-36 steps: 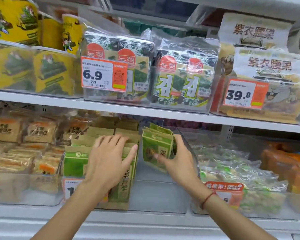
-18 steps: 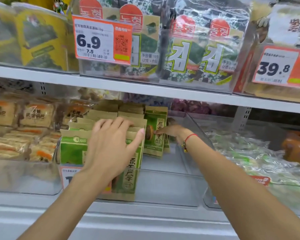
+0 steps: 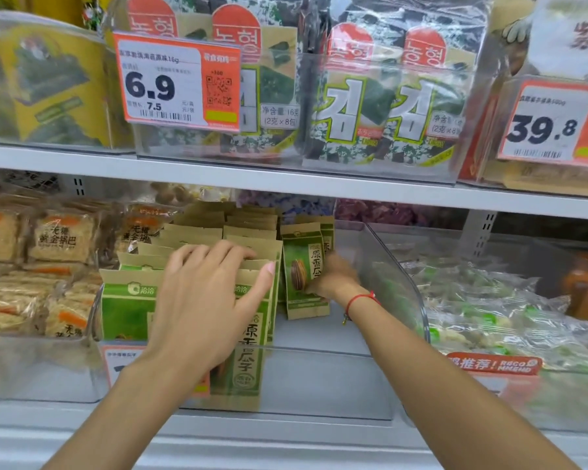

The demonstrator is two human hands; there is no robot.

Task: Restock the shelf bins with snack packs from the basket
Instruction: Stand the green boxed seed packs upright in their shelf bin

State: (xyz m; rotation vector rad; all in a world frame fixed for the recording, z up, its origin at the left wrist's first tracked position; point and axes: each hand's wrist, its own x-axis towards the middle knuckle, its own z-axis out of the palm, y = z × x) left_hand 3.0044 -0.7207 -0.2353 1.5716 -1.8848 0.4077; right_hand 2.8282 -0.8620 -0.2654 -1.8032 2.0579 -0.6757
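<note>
On the lower shelf, a clear plastic bin [image 3: 381, 266] holds rows of green-and-kraft snack packs [image 3: 197, 232] standing upright along its left side, with bare bin floor to their right. The left hand [image 3: 204, 300] lies flat over the front of that row, fingers straight and slightly spread across the pack tops, thumb angled out toward the right; it presses on the packs without curling round any of them. The front pack [image 3: 248, 354] of this row stands against the bin's front wall, partly covered by the hand. Deeper in the bin, the right hand [image 3: 333, 279] is blurred; it touches the lower right edge of a small upright group of packs [image 3: 302, 269] that stands just right of the main row, but whether the fingers pinch the group or only push against it cannot be told. A red cord bracelet [image 3: 360, 298] circles the right wrist. To the left, a neighbouring bin holds beige rice-cracker packs [image 3: 62, 239], and to the right another bin holds clear bags with green contents [image 3: 489, 307], with a red label [image 3: 493, 362] on its front. On the upper shelf stand seaweed packs [image 3: 381, 96], flanked by price tags reading 6.9 [image 3: 163, 83] and 39.8 [image 3: 550, 123].
</note>
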